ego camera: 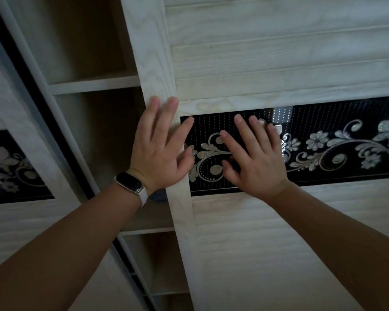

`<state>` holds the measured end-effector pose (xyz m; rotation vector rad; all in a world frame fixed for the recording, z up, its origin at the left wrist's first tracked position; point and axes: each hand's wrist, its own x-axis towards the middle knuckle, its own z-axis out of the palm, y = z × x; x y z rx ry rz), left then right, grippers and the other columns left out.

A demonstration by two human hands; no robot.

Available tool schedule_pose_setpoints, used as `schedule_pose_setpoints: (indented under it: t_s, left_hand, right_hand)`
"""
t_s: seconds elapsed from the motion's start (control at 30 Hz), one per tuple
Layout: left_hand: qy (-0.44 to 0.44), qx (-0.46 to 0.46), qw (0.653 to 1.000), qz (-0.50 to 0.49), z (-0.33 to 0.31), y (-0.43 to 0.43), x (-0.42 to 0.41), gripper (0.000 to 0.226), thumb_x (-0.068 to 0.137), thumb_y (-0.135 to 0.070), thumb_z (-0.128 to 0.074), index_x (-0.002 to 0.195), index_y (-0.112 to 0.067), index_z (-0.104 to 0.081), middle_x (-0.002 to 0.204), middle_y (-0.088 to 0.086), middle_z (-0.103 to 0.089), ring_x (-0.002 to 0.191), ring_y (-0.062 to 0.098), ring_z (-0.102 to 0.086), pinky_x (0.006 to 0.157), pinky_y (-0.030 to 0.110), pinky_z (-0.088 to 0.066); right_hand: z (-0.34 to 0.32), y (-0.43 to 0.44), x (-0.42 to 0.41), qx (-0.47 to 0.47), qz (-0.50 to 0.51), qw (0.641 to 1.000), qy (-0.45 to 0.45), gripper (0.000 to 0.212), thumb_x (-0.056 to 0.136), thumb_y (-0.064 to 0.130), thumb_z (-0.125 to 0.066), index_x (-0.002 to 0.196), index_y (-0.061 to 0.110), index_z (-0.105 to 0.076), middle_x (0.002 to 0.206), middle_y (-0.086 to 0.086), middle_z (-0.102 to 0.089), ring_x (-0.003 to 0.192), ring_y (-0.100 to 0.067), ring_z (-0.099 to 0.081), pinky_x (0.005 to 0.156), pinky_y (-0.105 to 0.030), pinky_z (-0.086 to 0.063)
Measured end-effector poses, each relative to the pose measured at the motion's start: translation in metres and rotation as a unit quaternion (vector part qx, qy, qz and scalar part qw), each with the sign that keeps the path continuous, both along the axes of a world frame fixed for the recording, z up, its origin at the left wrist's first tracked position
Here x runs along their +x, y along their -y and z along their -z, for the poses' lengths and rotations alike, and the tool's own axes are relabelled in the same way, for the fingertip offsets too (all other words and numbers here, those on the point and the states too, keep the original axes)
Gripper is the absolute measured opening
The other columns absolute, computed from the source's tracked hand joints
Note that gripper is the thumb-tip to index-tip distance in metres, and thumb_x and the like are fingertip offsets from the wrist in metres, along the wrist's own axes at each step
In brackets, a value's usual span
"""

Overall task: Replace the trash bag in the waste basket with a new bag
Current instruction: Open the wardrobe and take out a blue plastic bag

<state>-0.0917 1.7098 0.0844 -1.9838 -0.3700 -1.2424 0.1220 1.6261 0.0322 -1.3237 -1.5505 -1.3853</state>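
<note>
Neither a waste basket nor a trash bag is in view. My left hand (161,144), with a watch on its wrist, lies flat with spread fingers on the pale wooden edge frame of a sliding wardrobe door (279,59). My right hand (254,156) presses flat, fingers apart, on the door's black band with silver flowers (337,144). Both hands hold nothing.
Left of the door's edge the wardrobe stands open, showing wooden shelves (94,85) and dim compartments. A second sliding door (16,167) with the same black floral band is at the far left. A small blue object (158,196) peeks out behind the door frame below my left wrist.
</note>
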Motion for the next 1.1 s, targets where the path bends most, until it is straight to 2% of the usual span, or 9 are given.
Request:
schedule_pose_setpoints:
  t_s: [0.23, 0.47, 0.67, 0.93, 1.1]
  left_hand:
    - [-0.006, -0.005, 1.0, 0.017, 0.001, 0.018, 0.049, 0.048, 0.082, -0.028, -0.062, 0.123, -0.003, -0.063, 0.143, 0.023, -0.033, 0.134, 0.05, -0.026, 0.113, 0.057, -0.026]
    - [-0.003, -0.001, 0.999, 0.043, 0.001, 0.031, 0.092, 0.047, 0.081, -0.026, -0.063, 0.122, -0.003, -0.064, 0.142, 0.025, -0.037, 0.134, 0.05, -0.026, 0.115, 0.054, -0.022]
    - [-0.002, -0.007, 0.998, 0.059, 0.002, 0.042, 0.126, 0.044, 0.082, -0.026, -0.063, 0.119, -0.004, -0.066, 0.142, 0.024, -0.037, 0.135, 0.049, -0.026, 0.114, 0.055, -0.024]
    - [-0.011, -0.014, 0.997, 0.069, 0.002, 0.044, 0.127, 0.043, 0.083, -0.026, -0.061, 0.119, -0.004, -0.065, 0.143, 0.023, -0.034, 0.134, 0.05, -0.024, 0.115, 0.055, -0.022]
    - [-0.019, -0.023, 0.997, 0.074, 0.001, 0.045, 0.126, 0.041, 0.084, -0.025, -0.062, 0.118, -0.004, -0.065, 0.141, 0.027, -0.04, 0.135, 0.049, -0.024, 0.114, 0.056, -0.024]
  right_hand:
    - [0.0, 0.021, 0.049, -0.008, 0.005, 1.0, -0.005, 0.058, 0.086, 0.04, -0.058, 0.139, 0.019, -0.049, 0.148, -0.014, -0.038, 0.138, -0.034, -0.033, 0.11, -0.056, -0.028]
    - [0.001, 0.036, 0.09, -0.008, 0.026, 1.0, 0.003, 0.058, 0.086, 0.039, -0.056, 0.139, 0.016, -0.049, 0.148, -0.016, -0.035, 0.138, -0.036, -0.032, 0.111, -0.057, -0.025]
    - [0.004, 0.049, 0.114, -0.018, 0.041, 0.999, -0.022, 0.06, 0.084, 0.035, -0.059, 0.139, 0.012, -0.048, 0.148, -0.019, -0.032, 0.138, -0.04, -0.03, 0.112, -0.059, -0.023]
    - [0.003, 0.057, 0.115, -0.042, 0.052, 0.997, -0.024, 0.059, 0.088, 0.038, -0.055, 0.141, 0.014, -0.045, 0.149, -0.018, -0.033, 0.139, -0.038, -0.029, 0.113, -0.057, -0.023]
    - [0.003, 0.062, 0.112, -0.053, 0.072, 0.996, -0.029, 0.06, 0.088, 0.038, -0.056, 0.141, 0.013, -0.045, 0.149, -0.019, -0.033, 0.139, -0.04, -0.03, 0.111, -0.058, -0.025]
